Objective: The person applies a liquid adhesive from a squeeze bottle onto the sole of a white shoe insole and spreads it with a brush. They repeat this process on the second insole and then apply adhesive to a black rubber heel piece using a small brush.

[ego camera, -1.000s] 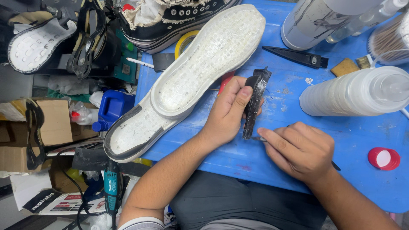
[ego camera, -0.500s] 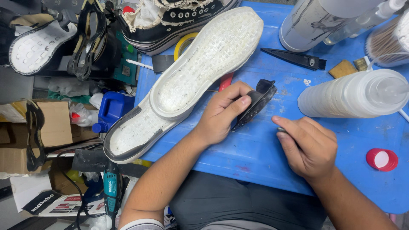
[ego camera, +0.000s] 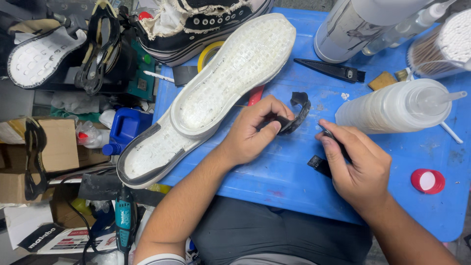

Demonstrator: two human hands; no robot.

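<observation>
My left hand point(ego camera: 255, 130) pinches a curved black rubber strip point(ego camera: 298, 110) that bends up off the blue table point(ego camera: 274, 172). Just left of it lies a large white shoe sole point(ego camera: 216, 93), upside down and set diagonally. My right hand point(ego camera: 358, 164) is closed around a small dark tool point(ego camera: 329, 136) whose tip points toward the strip. A small black piece point(ego camera: 319, 165) lies on the table under that hand's thumb.
A translucent squeeze bottle point(ego camera: 392, 105) lies on its side at the right, near a red cap point(ego camera: 428, 181), a white cylinder point(ego camera: 358, 27) and a black blade tool point(ego camera: 331, 69). A black high-top shoe point(ego camera: 206, 22) stands behind the sole. Left of the table are boxes, a blue can point(ego camera: 125, 127) and a rotary tool point(ego camera: 125, 221).
The black strip has turned and curled upward in my left hand. My right hand pulled away to the right, then came back toward the strip with the dark tool.
</observation>
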